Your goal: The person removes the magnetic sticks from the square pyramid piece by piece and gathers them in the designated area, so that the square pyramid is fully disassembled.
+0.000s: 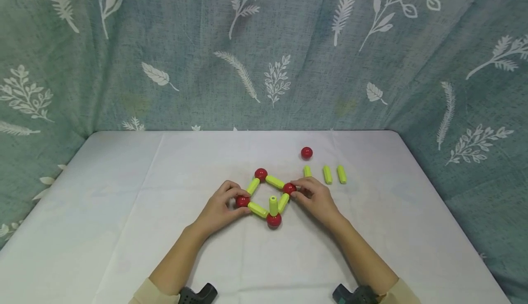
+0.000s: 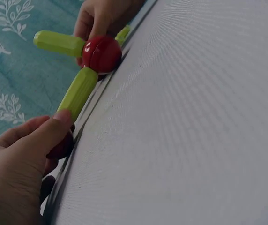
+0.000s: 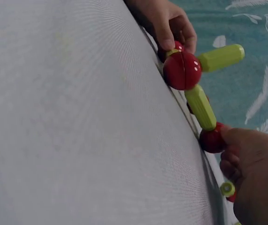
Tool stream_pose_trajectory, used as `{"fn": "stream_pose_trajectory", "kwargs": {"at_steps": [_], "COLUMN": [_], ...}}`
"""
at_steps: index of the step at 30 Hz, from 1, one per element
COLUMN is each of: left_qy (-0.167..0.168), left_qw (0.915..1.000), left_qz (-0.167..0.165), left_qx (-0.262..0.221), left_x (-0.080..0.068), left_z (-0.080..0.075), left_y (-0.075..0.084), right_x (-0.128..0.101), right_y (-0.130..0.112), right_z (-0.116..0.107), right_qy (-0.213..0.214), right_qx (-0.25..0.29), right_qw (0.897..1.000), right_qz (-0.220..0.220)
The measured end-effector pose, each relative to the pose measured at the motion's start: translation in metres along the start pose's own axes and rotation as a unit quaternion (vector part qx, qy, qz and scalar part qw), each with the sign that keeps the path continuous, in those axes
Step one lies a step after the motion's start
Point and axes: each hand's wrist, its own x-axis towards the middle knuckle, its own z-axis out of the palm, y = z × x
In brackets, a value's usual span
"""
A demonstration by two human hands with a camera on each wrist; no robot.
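A flat square of yellow-green rods and red balls lies mid-table. Its near corner ball (image 1: 274, 220) carries one upright rod (image 1: 273, 205). My left hand (image 1: 222, 207) pinches the left corner ball (image 1: 242, 201), whose dark red side shows under the thumb in the left wrist view (image 2: 61, 146). My right hand (image 1: 315, 197) pinches the right corner ball (image 1: 289, 188), also visible at my fingertips in the right wrist view (image 3: 212, 138). The far corner ball (image 1: 261, 174) is untouched. The near ball (image 2: 101, 54) (image 3: 182, 70) with its upright rod shows in both wrist views.
A loose red ball (image 1: 306, 153) lies behind the square to the right. Three spare yellow-green rods (image 1: 327, 174) lie side by side right of my right hand. A white cloth covers the table (image 1: 123, 194); a leaf-patterned curtain (image 1: 264, 52) hangs behind and at both sides.
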Motion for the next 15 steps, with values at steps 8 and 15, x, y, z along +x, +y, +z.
{"fn": "stream_pose_trajectory", "kwargs": {"at_steps": [8, 15], "left_qy": [-0.029, -0.039], "left_qw": [0.9994, 0.9960], "left_qz": [0.013, 0.067], "left_qx": [0.012, 0.046], "left_x": [0.001, -0.002], "left_z": [0.002, 0.003], "left_y": [0.003, 0.008], "right_x": [-0.002, -0.002], "right_y": [-0.007, -0.020], "right_z": [-0.005, 0.003], "right_qy": [-0.132, -0.183], "right_qx": [0.162, 0.127], "right_qw": [0.977, 0.973], "right_qz": [-0.042, -0.068]}}
